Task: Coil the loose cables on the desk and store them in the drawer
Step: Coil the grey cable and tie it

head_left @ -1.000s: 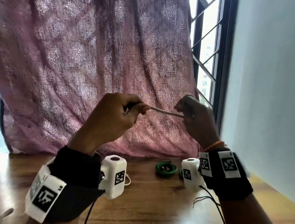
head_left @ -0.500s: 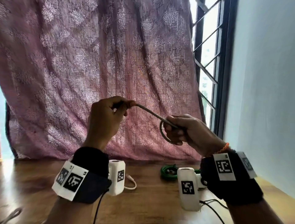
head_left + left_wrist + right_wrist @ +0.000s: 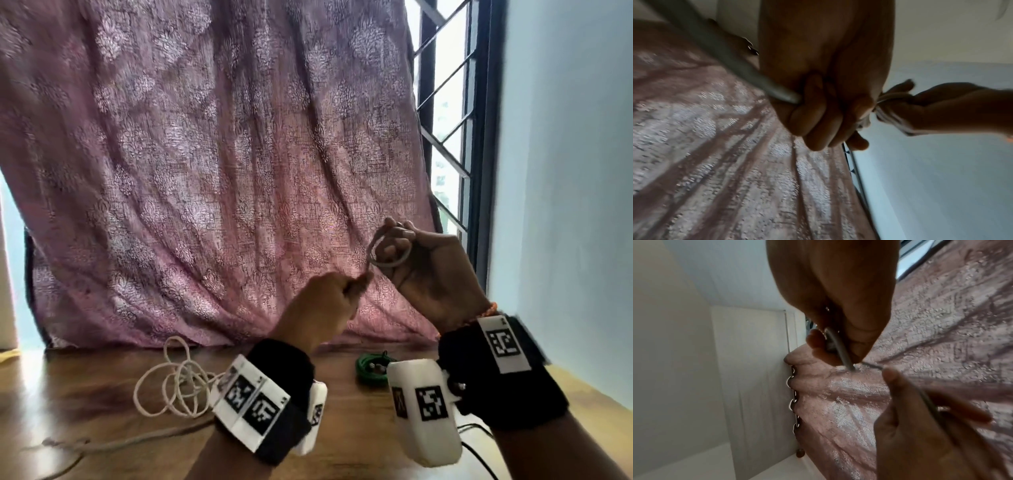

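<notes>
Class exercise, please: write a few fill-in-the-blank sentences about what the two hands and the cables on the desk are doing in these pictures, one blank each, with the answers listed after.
1. The small loops of the grey cable are held in the person's ____ hand.
2. The left hand grips the same cable just ____ the right hand.
3. The coiled cable already lying on the desk is ____ in colour.
4. The loose white cable lies on the ____.

Answers: right; below; green; desk

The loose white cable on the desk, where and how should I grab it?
Take the white cable where its loops cross and bunch, near, coming from above with a hand. The loops lie flat on the desk, so a pinch there probably gathers several strands at once. Its free ends are hard to make out.
</notes>
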The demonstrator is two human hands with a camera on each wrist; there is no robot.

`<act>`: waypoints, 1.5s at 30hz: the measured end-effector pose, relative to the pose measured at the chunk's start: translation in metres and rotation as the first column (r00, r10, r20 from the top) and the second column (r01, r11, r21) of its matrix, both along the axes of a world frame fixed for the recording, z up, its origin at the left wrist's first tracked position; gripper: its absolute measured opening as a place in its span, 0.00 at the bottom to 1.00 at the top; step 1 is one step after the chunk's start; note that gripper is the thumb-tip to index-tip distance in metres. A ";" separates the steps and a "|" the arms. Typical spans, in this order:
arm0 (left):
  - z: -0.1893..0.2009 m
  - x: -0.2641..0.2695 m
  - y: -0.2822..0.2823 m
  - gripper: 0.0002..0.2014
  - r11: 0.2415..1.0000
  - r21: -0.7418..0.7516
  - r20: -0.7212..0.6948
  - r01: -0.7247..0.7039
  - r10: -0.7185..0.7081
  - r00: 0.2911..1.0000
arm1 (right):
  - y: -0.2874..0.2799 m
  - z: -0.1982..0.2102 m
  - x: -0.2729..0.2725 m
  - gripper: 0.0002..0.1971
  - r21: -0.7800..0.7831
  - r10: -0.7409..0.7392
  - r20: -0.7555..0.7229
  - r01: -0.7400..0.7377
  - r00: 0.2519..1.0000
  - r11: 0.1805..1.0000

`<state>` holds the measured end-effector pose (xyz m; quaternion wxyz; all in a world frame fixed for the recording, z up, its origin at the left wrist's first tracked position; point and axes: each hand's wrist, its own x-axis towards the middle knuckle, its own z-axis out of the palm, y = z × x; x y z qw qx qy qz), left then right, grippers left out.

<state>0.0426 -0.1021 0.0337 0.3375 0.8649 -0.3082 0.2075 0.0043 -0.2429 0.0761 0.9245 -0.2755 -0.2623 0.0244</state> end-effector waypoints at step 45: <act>0.043 -0.032 0.060 0.21 0.971 -0.224 0.456 -0.080 0.177 0.872 | 0.015 -0.026 0.011 0.13 -0.456 -0.268 0.825 0.866 0.497 0.203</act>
